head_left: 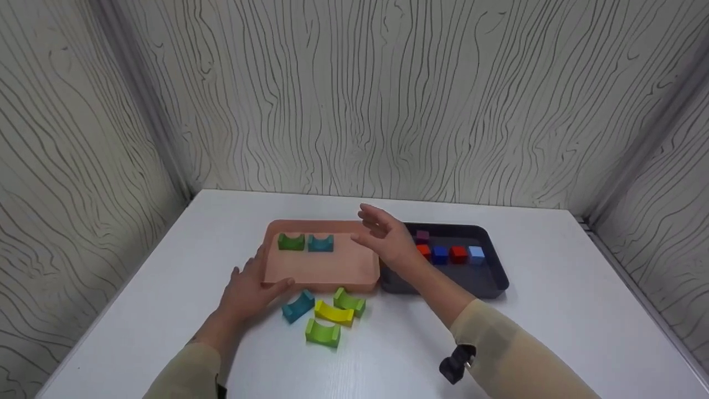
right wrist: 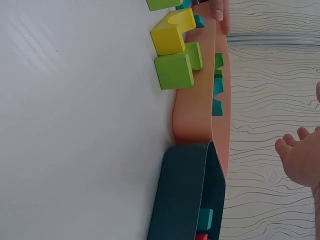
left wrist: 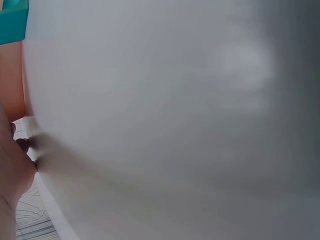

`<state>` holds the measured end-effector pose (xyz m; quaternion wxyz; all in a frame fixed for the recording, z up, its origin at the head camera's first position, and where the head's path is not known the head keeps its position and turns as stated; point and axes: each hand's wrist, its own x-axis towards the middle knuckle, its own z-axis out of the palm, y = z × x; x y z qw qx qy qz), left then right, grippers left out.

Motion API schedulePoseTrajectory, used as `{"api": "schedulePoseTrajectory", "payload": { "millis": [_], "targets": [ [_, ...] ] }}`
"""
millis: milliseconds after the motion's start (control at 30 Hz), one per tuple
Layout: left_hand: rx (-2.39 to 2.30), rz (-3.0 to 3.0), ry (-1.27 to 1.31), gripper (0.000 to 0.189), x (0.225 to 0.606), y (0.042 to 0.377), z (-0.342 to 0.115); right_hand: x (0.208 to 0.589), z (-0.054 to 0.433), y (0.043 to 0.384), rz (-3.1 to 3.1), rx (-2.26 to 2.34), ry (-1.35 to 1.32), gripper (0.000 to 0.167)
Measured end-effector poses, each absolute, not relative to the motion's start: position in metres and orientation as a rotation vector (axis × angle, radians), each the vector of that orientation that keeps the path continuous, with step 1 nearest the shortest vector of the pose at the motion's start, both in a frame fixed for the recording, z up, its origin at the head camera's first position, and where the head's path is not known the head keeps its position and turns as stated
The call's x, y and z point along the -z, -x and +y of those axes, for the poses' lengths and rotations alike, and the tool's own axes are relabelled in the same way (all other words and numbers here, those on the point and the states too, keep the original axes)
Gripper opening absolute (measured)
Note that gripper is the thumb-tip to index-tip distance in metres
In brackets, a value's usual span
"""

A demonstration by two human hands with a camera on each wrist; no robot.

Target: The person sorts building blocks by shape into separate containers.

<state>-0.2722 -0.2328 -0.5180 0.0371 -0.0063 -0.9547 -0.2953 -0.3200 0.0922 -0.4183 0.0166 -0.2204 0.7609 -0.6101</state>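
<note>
My left hand (head_left: 243, 296) rests at the front left corner of a pink tray (head_left: 321, 275), fingers stretched along its side wall and thumb by the front rim. Inside the tray a green notched block (head_left: 291, 242) and a teal notched block (head_left: 320, 243) stand side by side near the back. My right hand (head_left: 390, 244) is raised over the gap between the pink tray and a dark tray (head_left: 471, 281), its fingers loose and holding nothing. In front of the pink tray lie a teal notched block (head_left: 298, 306), a yellow one (head_left: 334, 313) and two lime green ones (head_left: 323, 333).
The dark tray adjoins the pink one on the right. It holds several small cubes, among them a blue cube (head_left: 440, 255), a red cube (head_left: 458, 255) and a light blue cube (head_left: 476, 255). Wood-patterned panels (head_left: 354, 100) enclose the white table (head_left: 532, 332) behind and at both sides.
</note>
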Motion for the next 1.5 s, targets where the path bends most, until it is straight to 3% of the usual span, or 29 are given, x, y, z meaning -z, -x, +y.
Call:
{"api": "schedulePoseTrajectory", "payload": {
  "millis": [833,1500],
  "targets": [
    [0.934,-2.918,0.013,0.118,0.519,0.275,-0.234,0.459,0.122,0.251,2.174,1.924,0.549,0.062],
    [0.898,-2.912,0.04,0.114,0.52,0.272,-0.234,0.493,0.126,0.235,2.158,1.824,0.466,0.064]
  ]
}}
